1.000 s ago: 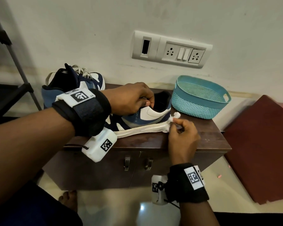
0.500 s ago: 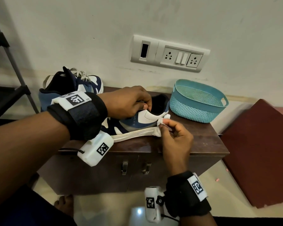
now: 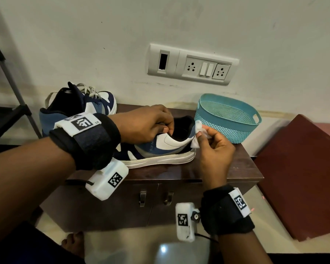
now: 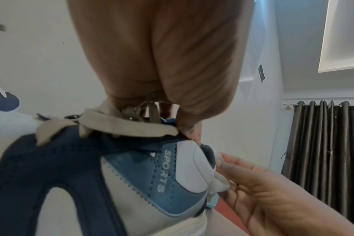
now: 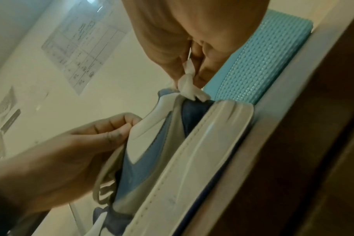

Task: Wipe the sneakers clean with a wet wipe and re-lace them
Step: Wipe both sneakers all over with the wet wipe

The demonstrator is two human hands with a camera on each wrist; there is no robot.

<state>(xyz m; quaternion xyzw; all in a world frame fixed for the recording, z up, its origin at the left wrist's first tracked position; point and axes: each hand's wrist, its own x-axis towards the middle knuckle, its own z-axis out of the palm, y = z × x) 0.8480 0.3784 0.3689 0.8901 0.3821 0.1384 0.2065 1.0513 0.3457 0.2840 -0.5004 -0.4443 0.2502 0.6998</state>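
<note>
Both hands work the blue-and-white lace-up sneaker (image 3: 160, 147) on our dark wooden bench (image 3: 236, 168): left hand (image 3: 147, 123) grips its collar, right hand (image 3: 213, 147) has lifted the crumpled white wet wipe (image 3: 197, 133) from sole to heel, so wiping continues.

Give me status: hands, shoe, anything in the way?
Left hand grips near sneaker at collar. Right hand pinches wet wipe against heel. Teal basket just behind heel.
</note>
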